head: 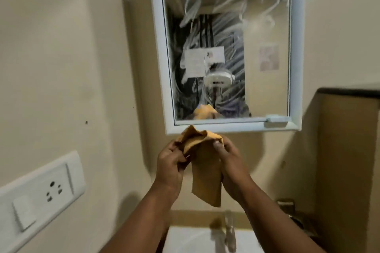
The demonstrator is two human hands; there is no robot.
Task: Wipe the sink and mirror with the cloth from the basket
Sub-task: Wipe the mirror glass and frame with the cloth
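Note:
An orange cloth (205, 170) hangs between both hands just below the mirror's lower edge, above the sink. My left hand (171, 159) pinches its upper left folds. My right hand (228, 158) grips its upper right side, thumb on the fabric. The white-framed mirror (265, 6) on the wall shows whitish smear streaks across the glass and a reflection of the cloth. The white sink (191, 240) lies at the bottom of the view, with a metal tap (229, 232) standing on it. No basket is in view.
A white switch and socket plate (39, 197) sits on the left wall. A dark-topped ledge (349, 92) juts out on the right, with a dark fitting (287, 205) on the wall below it. Beige walls close in on both sides.

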